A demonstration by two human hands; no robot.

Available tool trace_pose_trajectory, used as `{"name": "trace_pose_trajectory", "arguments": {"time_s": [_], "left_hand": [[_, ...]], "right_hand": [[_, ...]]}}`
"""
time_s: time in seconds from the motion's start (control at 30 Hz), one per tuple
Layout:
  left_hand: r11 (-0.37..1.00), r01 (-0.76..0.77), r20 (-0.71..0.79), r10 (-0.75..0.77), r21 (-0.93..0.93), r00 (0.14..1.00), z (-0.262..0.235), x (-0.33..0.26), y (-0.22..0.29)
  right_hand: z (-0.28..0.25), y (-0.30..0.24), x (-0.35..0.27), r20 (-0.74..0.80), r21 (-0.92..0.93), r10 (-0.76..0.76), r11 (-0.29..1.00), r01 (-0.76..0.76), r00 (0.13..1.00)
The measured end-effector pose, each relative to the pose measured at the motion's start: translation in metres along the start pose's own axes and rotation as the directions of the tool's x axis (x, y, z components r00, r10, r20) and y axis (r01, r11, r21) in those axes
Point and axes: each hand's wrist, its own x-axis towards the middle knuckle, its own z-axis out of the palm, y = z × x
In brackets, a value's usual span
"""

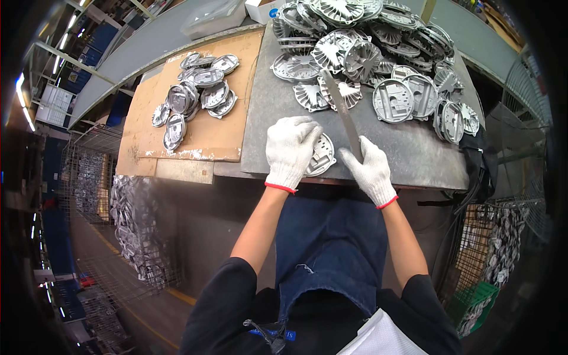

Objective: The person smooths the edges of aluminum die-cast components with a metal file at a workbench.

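My left hand, in a white knit glove with a red cuff, is closed over the left side of a round metal casting by the grey table's front edge. The casting lies with its recessed face up, partly hidden by the glove. A long flat metal file is gripped in my right hand, gloved the same way. It tilts up and away to the left, its far end in front of the heaped castings. The file appears apart from the held casting.
A big heap of finned round castings covers the grey table's far side. To the left, a smaller pile sits on brown cardboard. Wire cages of castings stand at left and lower right, beside a green crate.
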Motion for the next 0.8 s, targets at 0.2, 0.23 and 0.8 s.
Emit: {"name": "trace_pose_trajectory", "arguments": {"time_s": [0.2, 0.23, 0.8], "left_hand": [[1.000, -0.024, -0.062, 0.023, -0.015, 0.998, 0.017, -0.010, 0.000], [1.000, -0.016, -0.051, 0.015, -0.018, 0.999, 0.016, -0.012, 0.000], [0.999, -0.051, -0.076, 0.051, -0.009, 0.996, 0.017, -0.018, -0.005]], "right_hand": [[-0.037, -0.040, 0.002, 0.145, -0.068, 0.034, 0.997, -0.024, 0.989], [-0.050, -0.061, 0.002, 0.197, -0.159, 0.093, 0.985, -0.062, 0.976], [-0.048, -0.032, -0.038, 0.021, -0.352, -0.197, 0.916, 0.192, 0.980]]}}
